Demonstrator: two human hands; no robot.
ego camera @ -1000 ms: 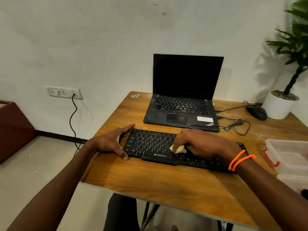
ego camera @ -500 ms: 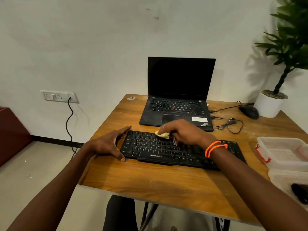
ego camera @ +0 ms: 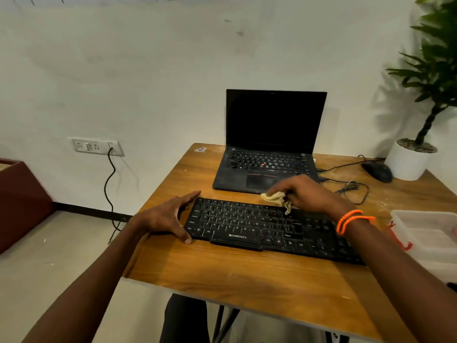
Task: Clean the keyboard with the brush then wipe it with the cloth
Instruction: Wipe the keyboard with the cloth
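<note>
Nearest on the wooden table [ego camera: 222, 280] lies the black keyboard [ego camera: 247, 224], flat and running from left to right, its right end under the person's forearm. The left hand [ego camera: 163, 219] braces the keyboard's left end, fingers spread, the thumb at the near corner and the forefinger reaching along the far corner. Further in, the right hand [ego camera: 306, 194] sits at the keyboard's far edge, fingers curled and pinching a small pale cloth [ego camera: 275, 198], which is bunched, with a loose tail hanging onto the top rows of keys. The cloth looks soft, light and limp, so I judge it wipes best gathered into a pad under the fingertips and pressed flat; held by a corner it would only drag. The keyboard seems light enough to slide, hence the steadying hand at its end. A clear plastic tub [ego camera: 425, 233] stands at the right. Beyond are an open laptop [ego camera: 269, 149], a mouse [ego camera: 377, 172] and a potted plant [ego camera: 415, 154].
</note>
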